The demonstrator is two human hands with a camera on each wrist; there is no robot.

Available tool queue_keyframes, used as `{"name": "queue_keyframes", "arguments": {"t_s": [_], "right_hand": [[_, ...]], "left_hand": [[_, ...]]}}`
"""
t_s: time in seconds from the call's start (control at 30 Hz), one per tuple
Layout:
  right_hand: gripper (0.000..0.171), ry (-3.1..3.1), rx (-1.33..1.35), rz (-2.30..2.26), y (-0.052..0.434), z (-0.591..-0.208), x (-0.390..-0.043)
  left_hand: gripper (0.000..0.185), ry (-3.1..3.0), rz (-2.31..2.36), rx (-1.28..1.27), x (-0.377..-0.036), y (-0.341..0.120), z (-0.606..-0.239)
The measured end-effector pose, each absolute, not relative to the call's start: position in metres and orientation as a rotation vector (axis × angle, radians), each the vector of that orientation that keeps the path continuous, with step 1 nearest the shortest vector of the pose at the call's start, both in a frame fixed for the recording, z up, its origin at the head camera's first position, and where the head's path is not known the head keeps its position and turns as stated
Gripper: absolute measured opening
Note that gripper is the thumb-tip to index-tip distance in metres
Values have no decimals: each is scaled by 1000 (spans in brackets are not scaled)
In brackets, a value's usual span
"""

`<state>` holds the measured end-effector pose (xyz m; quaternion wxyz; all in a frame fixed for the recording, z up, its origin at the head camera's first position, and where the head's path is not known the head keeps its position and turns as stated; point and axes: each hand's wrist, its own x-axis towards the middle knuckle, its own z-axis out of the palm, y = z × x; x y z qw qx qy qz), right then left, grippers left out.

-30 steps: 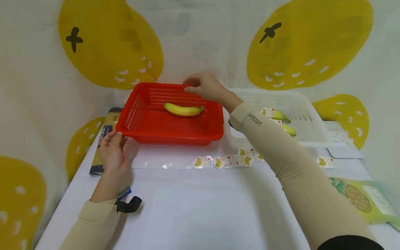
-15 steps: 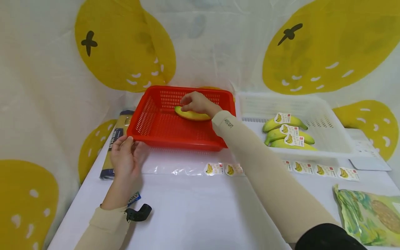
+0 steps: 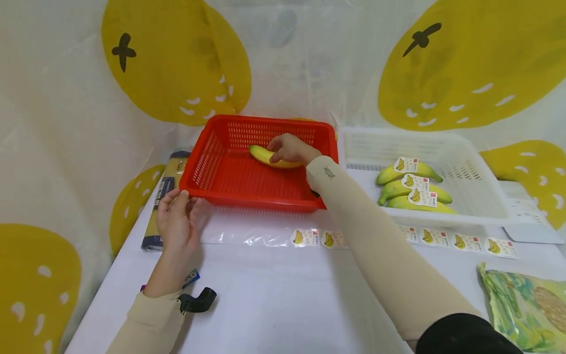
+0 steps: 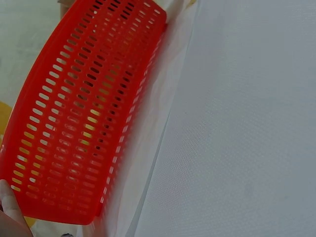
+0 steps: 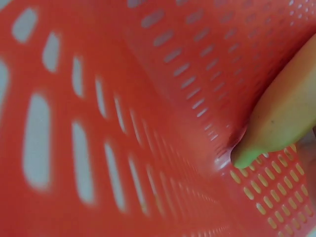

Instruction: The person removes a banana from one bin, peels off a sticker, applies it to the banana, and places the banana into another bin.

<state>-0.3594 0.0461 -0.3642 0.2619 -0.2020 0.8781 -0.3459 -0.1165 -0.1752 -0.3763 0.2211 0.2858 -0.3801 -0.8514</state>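
Observation:
A red plastic basket (image 3: 239, 182) with slotted walls stands at the middle left of the table. My left hand (image 3: 179, 223) pinches its near left corner at the rim; the thumb (image 4: 11, 205) shows on that rim in the left wrist view. Inside the basket lies a yellow banana (image 3: 262, 155), the only one there. My right hand (image 3: 292, 147) reaches in from the right and grips the banana's middle from above. In the right wrist view the banana's greenish tip (image 5: 247, 153) is close to the basket wall. The undersides of the right fingers are hidden.
A white basket (image 3: 468, 172) stands on the right, with three labelled bananas (image 3: 415, 184) inside. Banana stickers (image 3: 433, 237) line a strip along the front of both baskets. A green-yellow bag (image 3: 522, 300) lies front right, a gold-and-navy packet (image 3: 165, 196) at the left.
My right hand has come off the red basket's far rim, moved down inside and taken hold of the banana. The left hand keeps its corner. The head view has swung right.

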Motion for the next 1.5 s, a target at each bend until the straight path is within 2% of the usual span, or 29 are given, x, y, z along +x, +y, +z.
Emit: {"name": "queue_keyframes", "arguments": {"t_s": [0.17, 0.7, 1.07, 1.3, 1.5], "right_hand": [[43, 2371, -505, -948, 46, -363, -359], [39, 2370, -530, -931, 43, -362, -360], [42, 2417, -725, -1027, 62, -321, -349], [40, 2453, -948, -1098, 83, -273, -312], [38, 2402, -1122, -1217, 115, -264, -248]], "left_hand": [[27, -1089, -2327, 772, -118, -173, -375], [23, -1059, -2339, 776, -123, -172, -377], [26, -1133, -2348, 819, -143, -170, -387], [28, -1104, -2374, 824, -157, -178, -389], [33, -1083, -2392, 826, -164, -190, -388]]}}
